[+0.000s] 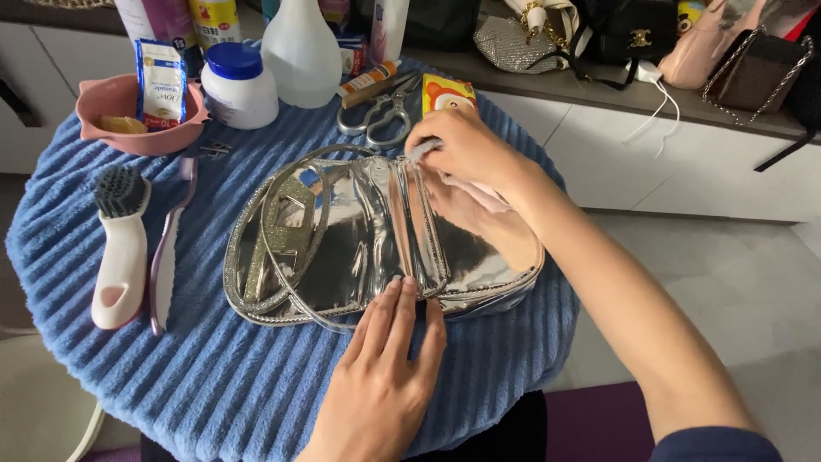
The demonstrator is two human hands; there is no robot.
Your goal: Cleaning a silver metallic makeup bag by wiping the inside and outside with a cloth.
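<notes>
A shiny silver handbag with a glittery oval emblem lies open on a blue ribbed towel. My left hand rests flat on the bag's near edge, fingers together, pressing it down. My right hand is at the bag's far edge, pinching a small grey-white wipe against the top of the opening. A pale pink cloth shows just under that hand.
On the towel's left lie a white brush with dark bristles and a purple toothbrush. At the back stand a pink bowl, a white jar with blue lid, a clear bottle, scissors and an orange packet. Several bags sit on the counter behind.
</notes>
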